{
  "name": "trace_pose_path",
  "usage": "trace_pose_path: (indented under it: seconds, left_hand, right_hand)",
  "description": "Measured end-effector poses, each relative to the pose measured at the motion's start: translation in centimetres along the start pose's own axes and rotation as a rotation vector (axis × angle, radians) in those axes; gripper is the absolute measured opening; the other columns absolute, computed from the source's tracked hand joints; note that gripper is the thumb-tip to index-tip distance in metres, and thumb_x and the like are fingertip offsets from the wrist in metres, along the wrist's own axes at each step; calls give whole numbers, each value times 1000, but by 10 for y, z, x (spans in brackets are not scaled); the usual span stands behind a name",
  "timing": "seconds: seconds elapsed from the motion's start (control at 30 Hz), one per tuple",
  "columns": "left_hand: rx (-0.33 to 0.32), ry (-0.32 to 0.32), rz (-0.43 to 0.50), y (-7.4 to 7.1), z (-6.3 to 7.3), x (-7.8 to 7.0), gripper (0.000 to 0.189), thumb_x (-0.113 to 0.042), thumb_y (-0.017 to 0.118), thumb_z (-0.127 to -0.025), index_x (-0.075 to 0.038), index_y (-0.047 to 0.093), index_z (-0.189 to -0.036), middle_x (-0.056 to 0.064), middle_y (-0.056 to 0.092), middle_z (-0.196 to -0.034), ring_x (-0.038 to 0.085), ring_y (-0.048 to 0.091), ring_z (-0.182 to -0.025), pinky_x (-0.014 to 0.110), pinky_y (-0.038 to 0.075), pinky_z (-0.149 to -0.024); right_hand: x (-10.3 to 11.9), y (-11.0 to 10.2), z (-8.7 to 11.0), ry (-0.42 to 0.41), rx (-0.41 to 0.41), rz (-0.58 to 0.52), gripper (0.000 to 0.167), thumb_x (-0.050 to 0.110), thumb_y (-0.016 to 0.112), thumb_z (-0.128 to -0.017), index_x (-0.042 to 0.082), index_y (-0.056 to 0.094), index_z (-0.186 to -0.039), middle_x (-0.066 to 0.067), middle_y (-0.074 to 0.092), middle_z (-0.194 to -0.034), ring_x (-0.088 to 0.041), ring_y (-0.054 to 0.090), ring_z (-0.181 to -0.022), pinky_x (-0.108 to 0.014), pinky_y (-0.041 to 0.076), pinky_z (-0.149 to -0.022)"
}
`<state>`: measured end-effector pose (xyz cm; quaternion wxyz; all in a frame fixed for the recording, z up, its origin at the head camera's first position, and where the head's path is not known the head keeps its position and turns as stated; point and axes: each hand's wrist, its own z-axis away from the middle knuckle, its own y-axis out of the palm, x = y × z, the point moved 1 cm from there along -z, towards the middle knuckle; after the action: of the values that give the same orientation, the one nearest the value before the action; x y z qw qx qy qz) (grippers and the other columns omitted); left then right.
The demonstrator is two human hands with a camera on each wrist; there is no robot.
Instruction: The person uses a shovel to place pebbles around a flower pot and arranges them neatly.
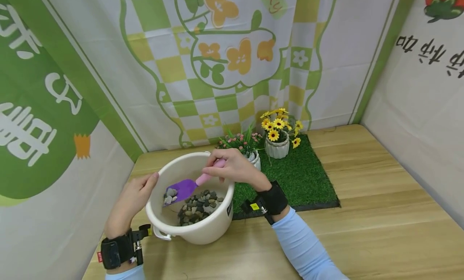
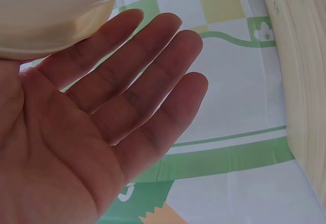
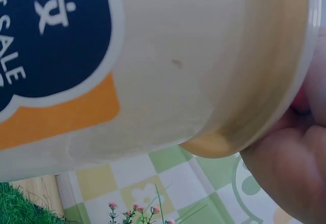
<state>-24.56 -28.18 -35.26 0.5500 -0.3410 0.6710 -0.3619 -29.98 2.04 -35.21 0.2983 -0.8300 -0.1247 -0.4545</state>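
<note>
A small garden shovel with a purple blade and pink handle is held by my right hand, fingers curled round the handle. Grey stones lie on its blade, which is over the inside of a cream bucket. More pebbles cover part of the bucket's bottom. My left hand rests at the bucket's left rim, thumb along the edge. The left wrist view shows that hand's fingers straight beside the bucket wall. In the right wrist view the bucket's wall hides the shovel.
Right of the bucket lies a square of artificial grass. On it stand a white pot of yellow flowers and a pot of pink flowers, partly behind my right hand. Printed cloth encloses the wooden table at the back and sides.
</note>
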Motion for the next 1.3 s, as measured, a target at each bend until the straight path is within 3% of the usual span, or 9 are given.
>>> trace_pose_path:
  seconds: [0.27, 0.67, 0.9, 1.07, 1.3]
  left_hand:
    - [11, -19, -17, -1, 0, -1, 57, -44, 31, -107, -1, 62, -128, 24, 71, -108, 36, 70, -95, 48, 54, -79]
    - [29, -43, -8, -2, 2, -1, 60, -46, 29, -106, -1, 59, -132, 23, 70, -112, 38, 68, -100, 54, 52, -85]
    - [35, -28, -7, -2, 1, -1, 59, -46, 29, -106, -3, 61, -129, 19, 73, -105, 29, 70, -90, 47, 54, -78]
    - [41, -23, -4, -3, 1, -2, 58, -45, 29, -107, -2, 61, -130, 20, 73, -106, 31, 70, -92, 50, 53, -81]
    - [38, -17, -11, -3, 1, -2, 58, -45, 29, -107, -1, 60, -131, 20, 72, -107, 33, 70, -95, 52, 53, -82]
  right_hand:
    - [4, -3, 2, -50, -29, 16, 5, 13, 72, -89, 10, 69, -90, -5, 65, -76, -15, 59, -48, -30, 50, -46]
    - [15, -26, 14, -84, -103, 39, 3, 13, 71, -91, 10, 68, -91, -5, 61, -78, -20, 55, -48, -32, 49, -47]
    - [12, -38, 19, -91, -123, -36, 4, 8, 66, -93, 7, 65, -89, -12, 59, -72, -21, 56, -46, -32, 48, -44]
    - [13, -49, 26, -92, -162, -102, 4, 4, 63, -94, 0, 63, -93, -17, 62, -71, -26, 58, -48, -35, 50, -46]
    - [18, -63, 33, -84, -235, -141, 7, 4, 64, -93, -3, 62, -93, -23, 70, -93, -22, 59, -50, -39, 53, -48]
